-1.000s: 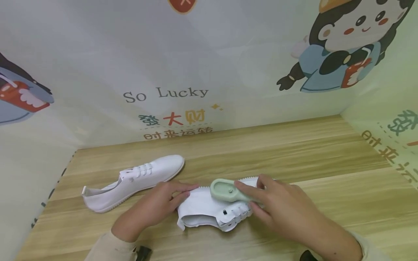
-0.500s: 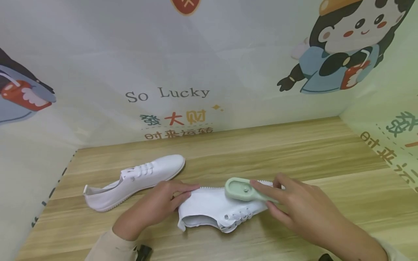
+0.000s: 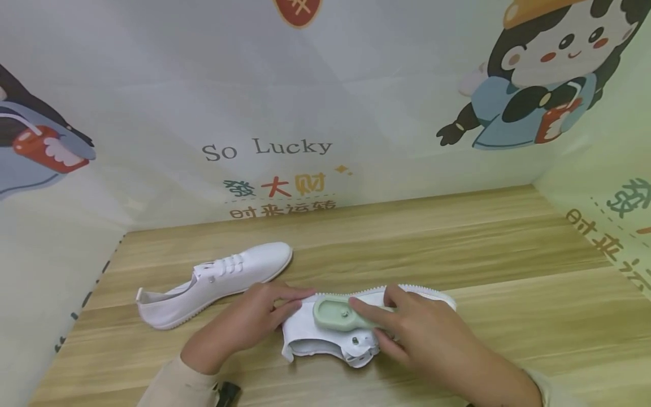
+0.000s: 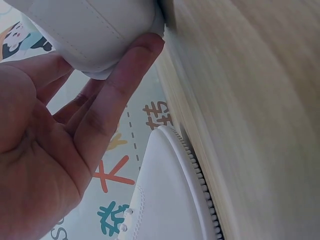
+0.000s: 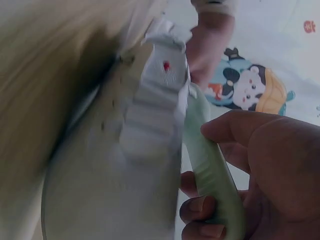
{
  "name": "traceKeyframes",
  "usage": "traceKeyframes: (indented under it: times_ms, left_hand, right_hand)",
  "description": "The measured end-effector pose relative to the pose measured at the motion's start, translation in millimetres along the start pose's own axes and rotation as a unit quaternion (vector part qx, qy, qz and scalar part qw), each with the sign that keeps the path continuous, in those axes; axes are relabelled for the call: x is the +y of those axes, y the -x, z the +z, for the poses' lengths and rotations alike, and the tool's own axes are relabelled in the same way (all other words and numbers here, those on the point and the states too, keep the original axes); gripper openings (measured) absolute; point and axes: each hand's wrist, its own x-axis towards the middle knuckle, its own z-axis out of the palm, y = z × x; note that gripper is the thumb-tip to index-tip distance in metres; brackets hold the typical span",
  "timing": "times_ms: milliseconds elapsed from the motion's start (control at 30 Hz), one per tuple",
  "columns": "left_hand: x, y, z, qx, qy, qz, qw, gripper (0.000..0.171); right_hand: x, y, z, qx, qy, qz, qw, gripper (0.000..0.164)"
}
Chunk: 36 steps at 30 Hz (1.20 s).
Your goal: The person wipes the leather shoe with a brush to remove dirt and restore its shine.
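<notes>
A white lace-up shoe (image 3: 300, 329) lies on its side on the table, its opening facing me and its sole edge facing away. My left hand (image 3: 241, 325) pinches the heel end between thumb and fingers. My right hand (image 3: 437, 342) grips a pale green brush (image 3: 330, 315) by its handle, index finger laid along the top. The brush's oval head lies against the shoe's side, near the heel; its underside is hidden. In the right wrist view, fingers wrap the green handle (image 5: 212, 170) beside the shoe's laced front (image 5: 150, 120), which is blurred.
The matching white shoe (image 3: 239, 277) stands upright behind my left hand, toe pointing right. The wood-grain table (image 3: 458, 243) runs back to a printed backdrop (image 3: 381, 124). Backdrop sheets also rise at the left and right sides.
The brush slid right along the shoe toward the toe, then back left toward the heel, carried by my right hand. My left hand keeps its hold on the heel end.
</notes>
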Motion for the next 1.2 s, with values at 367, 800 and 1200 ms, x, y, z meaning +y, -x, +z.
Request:
traceKeyframes:
  times_ms: [367,800,1200]
  left_hand:
    - [0.3,-1.2,2.5,0.001,0.002,0.000,1.0000,0.030]
    - [-0.1,0.4,3.0,0.003,0.003,0.006,1.0000,0.030]
    - [-2.1,0.4,1.2,-0.003,0.010,0.003,0.9999,0.030]
  right_hand:
    - [0.4,7.5,2.7,0.008,-0.014,0.013,1.000,0.050]
    - [31.6,40.5,-22.4,0.021,0.029,0.092,0.995,0.056]
    - [32.0,47.1,-35.8,0.004,0.021,0.116,0.993,0.056]
